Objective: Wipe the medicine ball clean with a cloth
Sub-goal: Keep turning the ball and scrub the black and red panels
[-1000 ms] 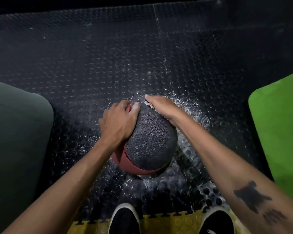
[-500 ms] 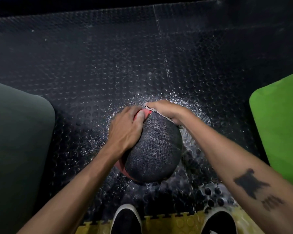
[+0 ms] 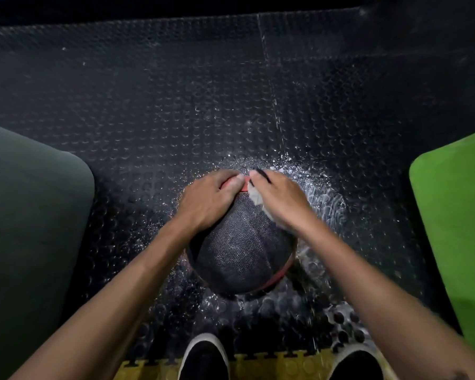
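A dark textured medicine ball [image 3: 242, 248] with red bands rests on the studded black floor mat [image 3: 176, 105]. My left hand [image 3: 206, 201] lies spread over the ball's upper left side, fingers curved to its surface. My right hand [image 3: 280, 201] sits on the upper right side and presses a pale cloth [image 3: 257, 196] against the ball. Only a small part of the cloth shows beneath my fingers.
Water droplets glisten on the wet mat [image 3: 324, 193] around the ball. A dark green pad [image 3: 25, 229] lies at the left and a bright green pad [image 3: 455, 229] at the right. My two black shoes [image 3: 203, 357] stand on a yellow mat edge [image 3: 272, 366] at the bottom.
The ball has rolled so its dark panel faces up and less red shows. My right hand with the cloth has moved onto the upper right of the ball.
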